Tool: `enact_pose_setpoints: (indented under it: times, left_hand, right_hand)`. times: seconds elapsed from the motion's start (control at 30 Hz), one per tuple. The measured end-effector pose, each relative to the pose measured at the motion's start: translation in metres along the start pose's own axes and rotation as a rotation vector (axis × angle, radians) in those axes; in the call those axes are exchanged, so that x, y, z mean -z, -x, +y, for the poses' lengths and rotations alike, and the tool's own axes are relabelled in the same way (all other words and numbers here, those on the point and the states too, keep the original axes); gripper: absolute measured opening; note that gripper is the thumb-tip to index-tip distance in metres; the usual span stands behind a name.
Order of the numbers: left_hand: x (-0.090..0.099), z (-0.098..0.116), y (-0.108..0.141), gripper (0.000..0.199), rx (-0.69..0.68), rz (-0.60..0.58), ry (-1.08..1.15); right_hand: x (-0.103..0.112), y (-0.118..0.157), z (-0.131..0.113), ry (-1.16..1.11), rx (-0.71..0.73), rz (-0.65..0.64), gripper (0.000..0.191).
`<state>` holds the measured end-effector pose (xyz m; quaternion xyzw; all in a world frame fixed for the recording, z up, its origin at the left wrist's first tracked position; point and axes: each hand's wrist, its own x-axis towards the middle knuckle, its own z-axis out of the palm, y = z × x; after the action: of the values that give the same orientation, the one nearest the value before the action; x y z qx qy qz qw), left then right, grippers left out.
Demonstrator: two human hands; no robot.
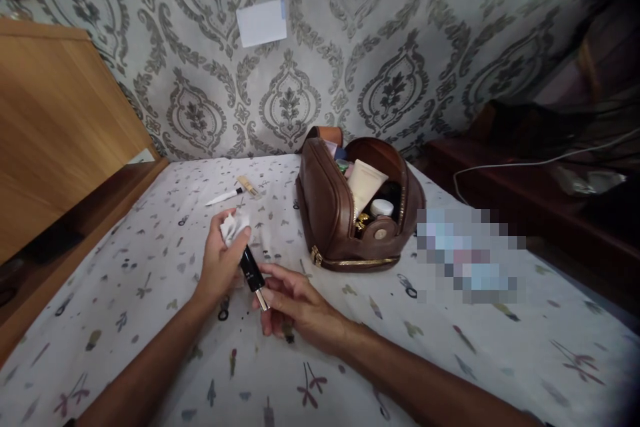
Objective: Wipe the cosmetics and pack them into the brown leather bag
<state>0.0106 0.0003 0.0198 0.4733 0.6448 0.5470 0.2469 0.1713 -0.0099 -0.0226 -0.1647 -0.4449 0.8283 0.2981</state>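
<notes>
A slim black cosmetic tube (251, 269) with a shiny silver end slants between my two hands. My left hand (218, 265) is closed around its upper end, with a crumpled white tissue (233, 227) pressed against it. At the silver end, the thumb and fingers of my right hand (306, 307) grip the tube from the right. Beyond them stands a brown leather toiletry bag (324, 203), unzipped at the top. Inside it a cream squeeze tube (367, 185) and a small jar with a white lid (383, 207) show, along with partly hidden items.
A white pen-like stick (224, 197) and a small beige packet (247, 185) lie on the patterned sheet (165, 247) behind my left hand. Wooden furniture (65, 100) borders the left side. Dark red furniture with a white cable (540, 163) stands right; a blurred-out patch (470, 257) lies nearer.
</notes>
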Motion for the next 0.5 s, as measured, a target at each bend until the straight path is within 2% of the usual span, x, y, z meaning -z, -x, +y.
enact_pose_setpoints:
  times: [0.13,0.27,0.33,0.5]
  left_hand:
    - [0.0035,-0.0007,-0.0057,0.029,-0.034,0.008,0.034]
    - [0.0060,-0.0055,-0.0102,0.035,-0.031,0.046,0.096]
    - [0.0058,-0.0061,-0.0108,0.037,0.051,0.064,0.143]
    - [0.0005,0.0006,-0.0077,0.045,0.416,0.131,0.236]
  right_hand:
    - [-0.0015,-0.0001,0.0007,-0.002,-0.031,-0.008,0.060]
    - [-0.0018,-0.0011,0.0047,0.067,-0.027,0.029,0.062]
    - [-0.0012,-0.0016,0.0065,0.080,-0.015,0.063,0.064]
    - [0.0002,-0.0013,0.0069,0.085,0.021,0.102,0.052]
